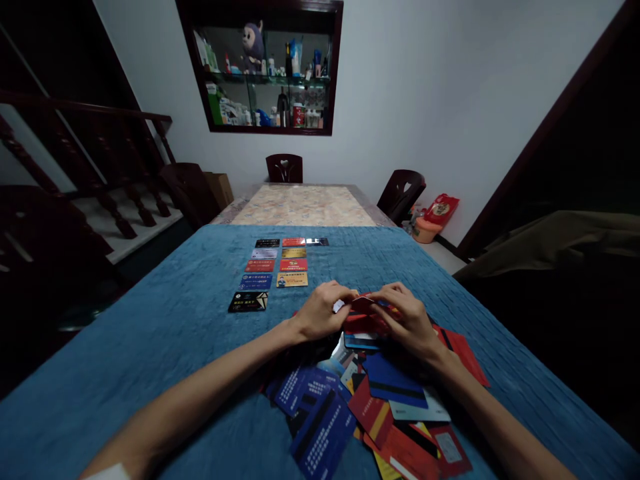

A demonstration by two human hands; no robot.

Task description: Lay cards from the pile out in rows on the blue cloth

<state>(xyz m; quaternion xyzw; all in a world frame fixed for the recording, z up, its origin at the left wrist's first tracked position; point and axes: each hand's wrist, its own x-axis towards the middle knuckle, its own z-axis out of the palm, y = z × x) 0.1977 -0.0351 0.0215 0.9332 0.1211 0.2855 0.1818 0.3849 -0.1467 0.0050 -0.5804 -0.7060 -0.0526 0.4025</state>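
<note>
My left hand (325,310) and my right hand (407,317) meet over a heap of plastic cards, pinching a dark red card (363,305) between their fingertips. Below them spreads the loose heap, with a blue card (395,379), a dark blue card (324,433) and a red card (370,410) on top, overlapping at odd angles. Farther forward and left, cards lie in two columns. A black VIP card (249,302) is at the near end of the left column, and a tan card (293,279) ends the right one. A dark card (317,242) lies at the far right.
A blue cloth (200,320) covers the near part of the table; its far part has a patterned top (305,203). Chairs stand around it, one (284,168) at the far end. A wall cabinet (270,130) holds bottles and a plush toy (253,43). Dark fabric (565,240) is at right.
</note>
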